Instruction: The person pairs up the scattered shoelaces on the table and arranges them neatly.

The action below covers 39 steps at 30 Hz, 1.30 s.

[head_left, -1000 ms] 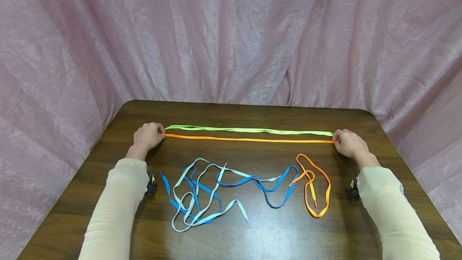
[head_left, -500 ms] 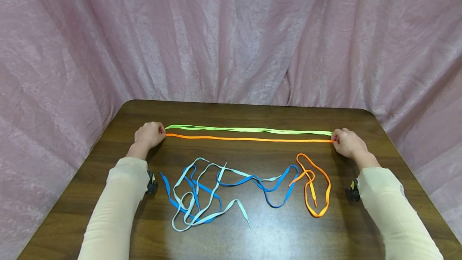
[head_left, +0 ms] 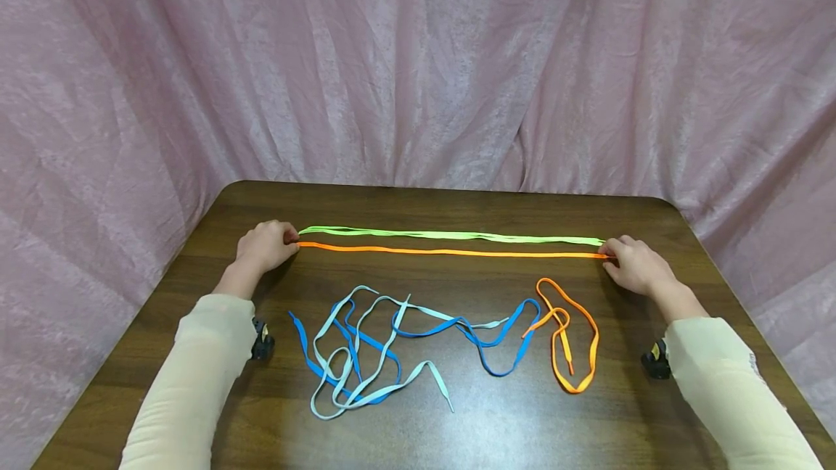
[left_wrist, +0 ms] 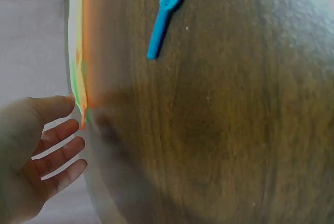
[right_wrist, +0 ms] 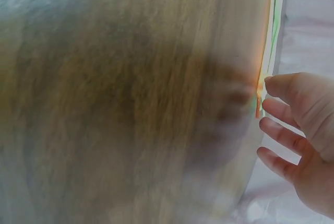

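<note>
Straight orange lace [head_left: 451, 252]: one, laid left to right across the far part of a brown table [head_left: 542, 434], just on the near side of a bundle of lime-green laces [head_left: 444, 235]. Left hand [head_left: 264, 245]: at its left end, fingers relaxed and parted, thumb by the tip. Right hand [head_left: 638, 265]: at its right end, equally loose, no firm pinch visible. Both arms: reaching forward from the near side, wide apart, pale sleeves [head_left: 186, 383] to the wrists. Step in hand, as judged: release of the straightened ends; next move calls for lifting the fingers clear without dragging either tip. Also present, nearer: loose orange lace [head_left: 593, 350], right; blue lacing [head_left: 302, 336] and pale-blue lacing [head_left: 442, 385], tangled together, centre and left
</note>
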Available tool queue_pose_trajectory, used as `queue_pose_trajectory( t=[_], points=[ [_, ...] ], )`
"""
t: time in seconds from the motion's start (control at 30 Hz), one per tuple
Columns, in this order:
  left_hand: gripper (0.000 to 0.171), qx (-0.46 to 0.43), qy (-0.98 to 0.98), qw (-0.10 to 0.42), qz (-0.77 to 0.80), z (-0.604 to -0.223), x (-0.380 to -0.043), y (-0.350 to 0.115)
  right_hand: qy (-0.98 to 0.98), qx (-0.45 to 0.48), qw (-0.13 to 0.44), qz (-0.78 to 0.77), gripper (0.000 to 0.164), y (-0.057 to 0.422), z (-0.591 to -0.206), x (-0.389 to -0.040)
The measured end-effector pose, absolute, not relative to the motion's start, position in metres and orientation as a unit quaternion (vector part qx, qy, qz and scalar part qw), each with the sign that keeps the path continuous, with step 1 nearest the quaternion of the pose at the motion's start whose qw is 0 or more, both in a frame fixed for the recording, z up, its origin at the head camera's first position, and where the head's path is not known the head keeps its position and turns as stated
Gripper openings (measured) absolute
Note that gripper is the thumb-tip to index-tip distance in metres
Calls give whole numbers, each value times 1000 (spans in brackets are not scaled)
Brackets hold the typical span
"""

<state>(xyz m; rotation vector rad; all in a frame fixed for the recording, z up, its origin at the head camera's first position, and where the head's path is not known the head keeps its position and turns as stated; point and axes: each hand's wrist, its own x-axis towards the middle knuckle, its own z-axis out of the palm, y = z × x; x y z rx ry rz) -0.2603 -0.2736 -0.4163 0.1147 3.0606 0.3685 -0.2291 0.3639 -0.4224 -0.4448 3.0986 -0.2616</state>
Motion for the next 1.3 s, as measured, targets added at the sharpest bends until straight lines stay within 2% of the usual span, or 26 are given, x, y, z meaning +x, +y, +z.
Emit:
queue_pose_trajectory(
  t=[0.3, 0.7, 1.1, 1.3],
  points=[
    [24, 74, 992, 5, 106, -401, -251, -262, 974, -202, -60, -77, 26, 359, -419, -219],
    [23, 149, 983, -40, 96, -391, -240, -225, 939, -303, -142, -81, 26, 332, -414, -213],
    [21, 248, 960, -104, 74, -387, -226, -176, 919, -364, -128, -83, 24, 307, -414, -211],
    [22, 280, 953, -101, 63, -388, -219, -148, 920, -367, -108, -81, 26, 297, -417, -211]
  ],
)
